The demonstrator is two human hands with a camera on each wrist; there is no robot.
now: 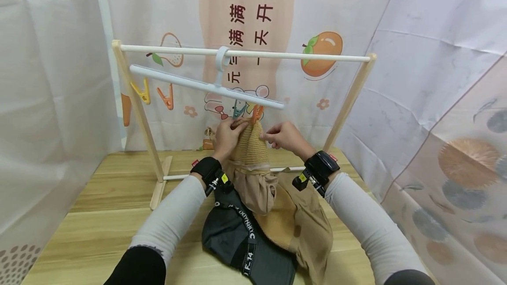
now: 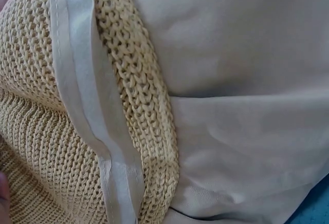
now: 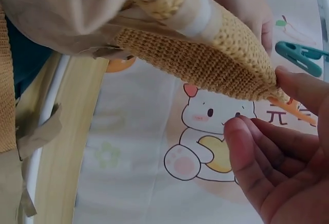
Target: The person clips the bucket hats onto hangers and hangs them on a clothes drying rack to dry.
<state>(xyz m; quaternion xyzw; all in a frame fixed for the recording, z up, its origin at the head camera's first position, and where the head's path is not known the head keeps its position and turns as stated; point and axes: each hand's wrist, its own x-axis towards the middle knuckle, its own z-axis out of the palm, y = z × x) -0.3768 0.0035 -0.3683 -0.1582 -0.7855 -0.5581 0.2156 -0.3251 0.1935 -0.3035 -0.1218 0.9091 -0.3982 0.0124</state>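
Observation:
A tan knitted hat (image 1: 253,146) with a beige fabric brim (image 1: 255,188) hangs from an orange clip (image 1: 258,113) under the lower end of a tilted pale blue hanger (image 1: 178,79). My left hand (image 1: 226,139) pinches the hat's upper left edge, just below a teal clip (image 1: 239,109). To the right of the hat is my right hand (image 1: 288,137), its fingers loosely bent and its thumb and fingers apart. In the right wrist view one fingertip of this hand (image 3: 288,157) is right at the hat's clipped end. The left wrist view is filled by knit, lining band (image 2: 85,80) and brim.
The hanger hooks over the white bar (image 1: 297,56) of a wooden rack (image 1: 138,113). A yellow clip (image 1: 141,91) and another orange clip (image 1: 166,96) hang at left. On the table (image 1: 99,214) lie a black cap (image 1: 225,232) and a brown hat (image 1: 313,223).

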